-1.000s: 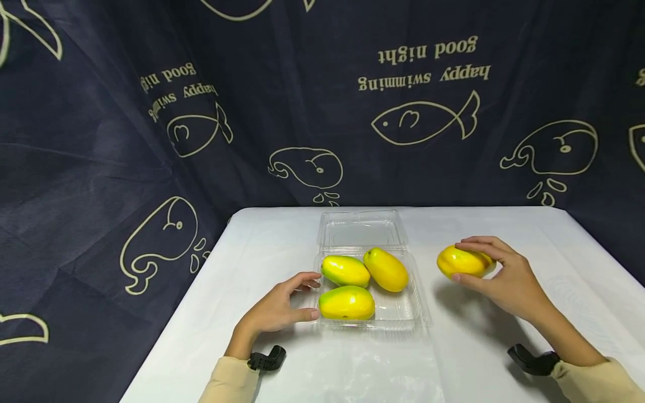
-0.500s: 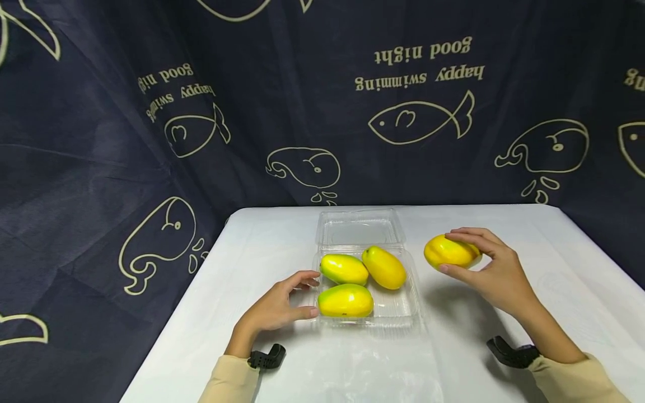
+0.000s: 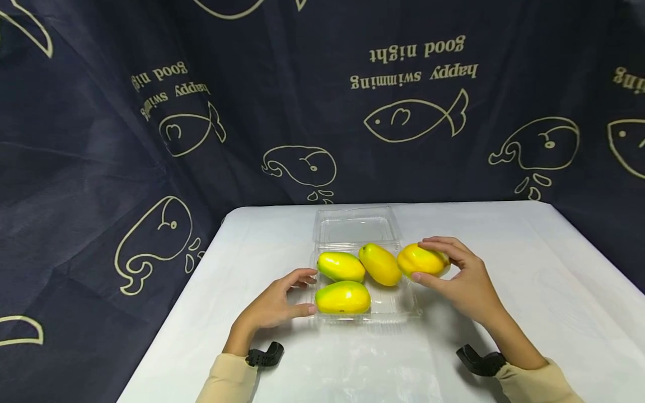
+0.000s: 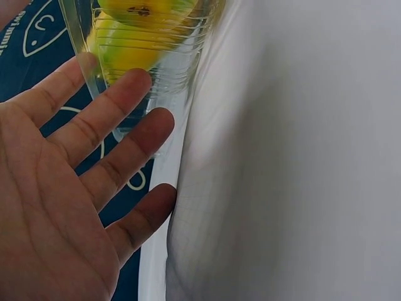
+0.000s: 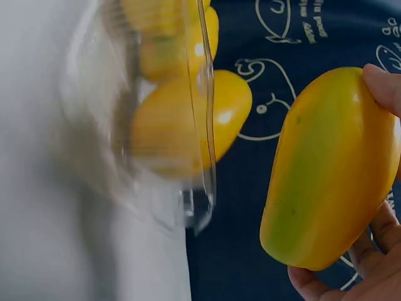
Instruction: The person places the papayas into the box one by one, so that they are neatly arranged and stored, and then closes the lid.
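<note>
My right hand (image 3: 464, 284) grips a yellow-green mango (image 3: 421, 261) between thumb and fingers. In the right wrist view this mango (image 5: 326, 169) is held up beside the box wall. A clear plastic clamshell box (image 3: 395, 305) lies with its lid open toward the back. Three mangoes rest in it: one at the back left (image 3: 341, 266), one at the front left (image 3: 343, 298) and one slanted at the back right (image 3: 380, 264). My left hand (image 3: 276, 302) is at the box's left side, fingers spread; in the left wrist view the fingertips (image 4: 135, 84) overlap the box wall.
The clear lid (image 3: 356, 228) lies flat behind the box on a white-covered table (image 3: 524, 268). A dark blue curtain (image 3: 302, 67) with fish drawings hangs behind and to the left. Each wrist wears a black camera band (image 3: 481, 361).
My right hand has carried its mango leftward, from the table's right side to the box's right edge. The left hand stays by the box. The head view has shifted slightly.
</note>
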Motion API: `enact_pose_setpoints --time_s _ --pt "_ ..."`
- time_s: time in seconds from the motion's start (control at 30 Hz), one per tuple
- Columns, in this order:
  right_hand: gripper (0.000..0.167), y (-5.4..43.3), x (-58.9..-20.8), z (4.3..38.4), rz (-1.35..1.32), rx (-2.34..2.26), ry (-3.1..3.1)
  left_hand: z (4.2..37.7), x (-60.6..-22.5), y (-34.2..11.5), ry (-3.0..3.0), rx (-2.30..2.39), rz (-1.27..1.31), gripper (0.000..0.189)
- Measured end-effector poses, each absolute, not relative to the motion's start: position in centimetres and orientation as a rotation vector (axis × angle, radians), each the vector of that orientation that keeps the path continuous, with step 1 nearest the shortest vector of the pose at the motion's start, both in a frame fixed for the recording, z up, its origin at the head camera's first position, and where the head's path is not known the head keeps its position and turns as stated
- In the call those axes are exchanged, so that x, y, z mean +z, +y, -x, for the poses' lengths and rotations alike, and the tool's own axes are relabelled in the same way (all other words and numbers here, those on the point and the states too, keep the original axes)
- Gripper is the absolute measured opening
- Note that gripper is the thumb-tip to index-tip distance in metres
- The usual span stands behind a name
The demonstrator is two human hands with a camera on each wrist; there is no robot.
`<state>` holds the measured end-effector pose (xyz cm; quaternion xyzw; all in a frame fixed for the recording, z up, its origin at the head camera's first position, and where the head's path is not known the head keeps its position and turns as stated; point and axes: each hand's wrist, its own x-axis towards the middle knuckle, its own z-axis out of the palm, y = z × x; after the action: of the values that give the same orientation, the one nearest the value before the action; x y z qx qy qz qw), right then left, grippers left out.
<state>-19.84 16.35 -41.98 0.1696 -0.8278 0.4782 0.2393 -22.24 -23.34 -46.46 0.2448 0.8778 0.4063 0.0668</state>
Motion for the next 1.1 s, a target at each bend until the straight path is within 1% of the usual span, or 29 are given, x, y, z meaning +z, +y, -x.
enact_pose_setpoints --time_s 0.37,0.7,1.1 --pt "0.052 13.2 -43.1 19.1 -0.447 1.404 -2.319 22.1 -46.5 -23.6 2.645 1.223 -0.703 0.075" --pt "0.052 11.5 -43.5 18.4 -0.327 1.394 -2.313 22.2 -46.6 -23.8 2.644 1.222 -0.721 0.077" --pt "0.051 10.1 -43.9 18.0 -0.365 1.406 -2.276 22.3 -46.6 -23.4 2.643 1.227 -0.741 0.077"
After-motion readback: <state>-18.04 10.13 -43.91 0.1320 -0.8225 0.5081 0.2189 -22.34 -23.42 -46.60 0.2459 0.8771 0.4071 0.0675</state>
